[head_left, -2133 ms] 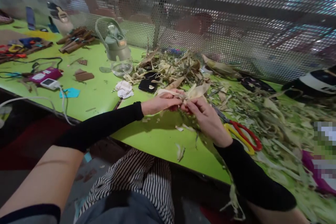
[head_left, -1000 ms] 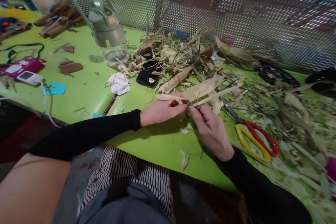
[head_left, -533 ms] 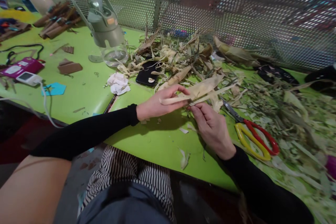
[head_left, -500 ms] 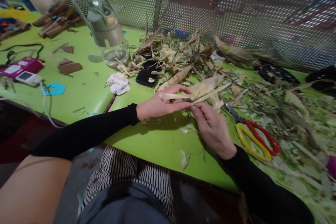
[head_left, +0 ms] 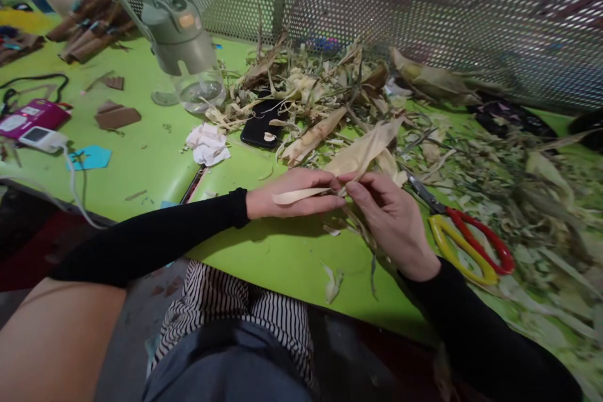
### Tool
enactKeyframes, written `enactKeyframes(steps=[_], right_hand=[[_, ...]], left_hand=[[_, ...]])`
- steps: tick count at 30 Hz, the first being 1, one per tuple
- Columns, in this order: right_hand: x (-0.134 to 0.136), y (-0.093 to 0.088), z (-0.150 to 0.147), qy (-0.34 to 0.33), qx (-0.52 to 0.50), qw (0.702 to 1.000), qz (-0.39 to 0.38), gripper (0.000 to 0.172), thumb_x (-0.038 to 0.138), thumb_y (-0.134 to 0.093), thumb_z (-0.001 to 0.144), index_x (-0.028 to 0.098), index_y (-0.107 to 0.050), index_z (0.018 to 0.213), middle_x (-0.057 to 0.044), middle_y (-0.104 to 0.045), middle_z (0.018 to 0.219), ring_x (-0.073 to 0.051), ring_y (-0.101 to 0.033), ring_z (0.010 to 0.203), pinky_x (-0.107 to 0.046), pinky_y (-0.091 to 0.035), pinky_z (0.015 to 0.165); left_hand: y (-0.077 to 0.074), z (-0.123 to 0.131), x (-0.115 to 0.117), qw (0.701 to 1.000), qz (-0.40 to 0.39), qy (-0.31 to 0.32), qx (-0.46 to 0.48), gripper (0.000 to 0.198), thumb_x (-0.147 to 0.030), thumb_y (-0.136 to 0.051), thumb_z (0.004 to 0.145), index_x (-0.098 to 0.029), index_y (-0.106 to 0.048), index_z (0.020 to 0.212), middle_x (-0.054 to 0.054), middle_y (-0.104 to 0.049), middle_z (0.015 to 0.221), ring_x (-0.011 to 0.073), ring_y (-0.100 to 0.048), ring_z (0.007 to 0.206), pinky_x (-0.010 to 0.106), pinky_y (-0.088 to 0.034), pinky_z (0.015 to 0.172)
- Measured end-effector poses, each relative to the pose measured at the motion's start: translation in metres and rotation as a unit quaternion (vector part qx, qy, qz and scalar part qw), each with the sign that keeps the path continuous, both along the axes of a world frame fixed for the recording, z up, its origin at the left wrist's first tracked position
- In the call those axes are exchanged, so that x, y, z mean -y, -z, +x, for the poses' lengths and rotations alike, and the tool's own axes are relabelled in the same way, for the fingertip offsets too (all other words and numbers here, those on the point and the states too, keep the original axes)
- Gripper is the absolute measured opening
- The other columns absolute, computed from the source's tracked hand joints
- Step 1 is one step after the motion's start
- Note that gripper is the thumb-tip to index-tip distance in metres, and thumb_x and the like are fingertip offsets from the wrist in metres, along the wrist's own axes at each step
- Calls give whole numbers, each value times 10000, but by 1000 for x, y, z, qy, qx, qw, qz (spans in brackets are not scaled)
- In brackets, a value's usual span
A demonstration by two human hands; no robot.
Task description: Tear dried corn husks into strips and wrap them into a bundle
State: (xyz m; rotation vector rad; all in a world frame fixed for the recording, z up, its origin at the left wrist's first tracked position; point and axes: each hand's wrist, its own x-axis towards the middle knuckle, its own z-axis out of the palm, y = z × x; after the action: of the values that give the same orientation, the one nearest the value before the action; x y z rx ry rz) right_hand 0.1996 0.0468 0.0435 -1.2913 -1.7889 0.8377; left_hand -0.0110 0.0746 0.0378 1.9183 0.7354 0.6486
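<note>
My left hand [head_left: 292,198] and my right hand [head_left: 393,223] meet over the green table [head_left: 155,157], both in black sleeves. Between them they pinch a pale dried corn husk [head_left: 362,151]. The left hand's fingers close on a narrow strip of it that sticks out to the left. The right hand's fingertips grip the husk just right of the left hand, and thin husk strands hang below its palm. The broad end of the husk points up and right toward the heap.
A heap of dried husks [head_left: 330,88] covers the table's far middle and right. Red and yellow scissors [head_left: 466,242] lie right of my right hand. A black phone [head_left: 259,129], crumpled white paper [head_left: 206,144], a green-lidded jar [head_left: 181,38] and a pink device [head_left: 32,116] lie left. Perforated metal screen [head_left: 424,12] behind.
The hands have drawn closer together on the husk, the left lowering it toward the table. The thin strip that stuck out right is gone from view. The camera tilted down slightly.
</note>
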Motion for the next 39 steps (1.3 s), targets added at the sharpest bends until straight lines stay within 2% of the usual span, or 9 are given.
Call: enactKeyframes(steps=[5,9,12,15,20,26,30,34,39], right_hand=[[3,3,0,35,-126,988,-84,399,626,-799,855,231,-780,903,-15,-699,763,-135,-570,624,-270,-479,553],[3,1,1,65,-187,977,-86,431,649,-851,793,237,-773,890,9,-648,714,-116,-536,592,-257,-469,534],[1,-1,3,54,-159,984,-64,436,673,-800,839,248,-745,916,3,-653,736,-132,-578,612,-275,-509,560],[-1,-3,5,5,-74,995,-61,477,727,-636,942,252,-685,929,-22,-677,759,-160,-618,619,-299,-517,540],[2,-6,1,-64,65,991,-103,565,783,-621,914,222,-631,845,-31,-679,751,-158,-583,629,-285,-441,531],[9,-14,-1,-79,23,985,-151,526,676,-589,986,230,-529,715,24,-511,639,-126,-456,559,-275,-375,530],[9,-20,6,-128,-17,976,-174,526,628,-574,1004,231,-482,671,33,-455,620,-118,-408,551,-272,-357,530],[3,-23,10,-146,40,979,-134,512,612,-594,994,233,-503,662,26,-476,602,-123,-414,537,-280,-353,512],[1,-18,8,-11,97,991,91,232,467,-670,978,244,-701,920,-24,-642,743,-163,-515,606,-317,-394,554]], left_hand=[[-1,4,7,1000,-21,-17,12,308,-408,-591,993,-130,-724,1009,42,-732,898,128,-634,802,248,-498,765],[-2,5,13,1000,-22,17,5,283,-356,-564,991,-131,-727,1041,51,-744,909,127,-650,824,236,-508,769],[-4,8,16,999,-34,0,7,250,-371,-586,985,-148,-698,988,28,-713,870,118,-616,797,236,-498,760],[-5,10,15,991,-112,-46,50,253,-411,-579,999,-175,-626,920,-6,-643,816,100,-556,736,227,-468,704],[-1,8,11,965,-213,-75,131,283,-432,-406,1082,-198,-558,1036,-20,-604,769,93,-502,641,239,-429,626],[-3,5,10,974,-189,-81,96,283,-460,-628,992,-183,-594,952,-45,-538,749,88,-460,661,239,-363,600],[-12,4,10,977,-184,-79,71,231,-378,-647,980,-171,-588,895,-54,-509,737,81,-424,655,232,-346,606],[-9,1,6,970,-215,-62,97,247,-372,-712,943,-168,-592,870,-55,-525,745,75,-450,673,221,-375,626],[1,3,4,958,-259,-19,123,198,-252,-729,920,-150,-692,1086,27,-723,1014,106,-665,916,265,-515,861]])
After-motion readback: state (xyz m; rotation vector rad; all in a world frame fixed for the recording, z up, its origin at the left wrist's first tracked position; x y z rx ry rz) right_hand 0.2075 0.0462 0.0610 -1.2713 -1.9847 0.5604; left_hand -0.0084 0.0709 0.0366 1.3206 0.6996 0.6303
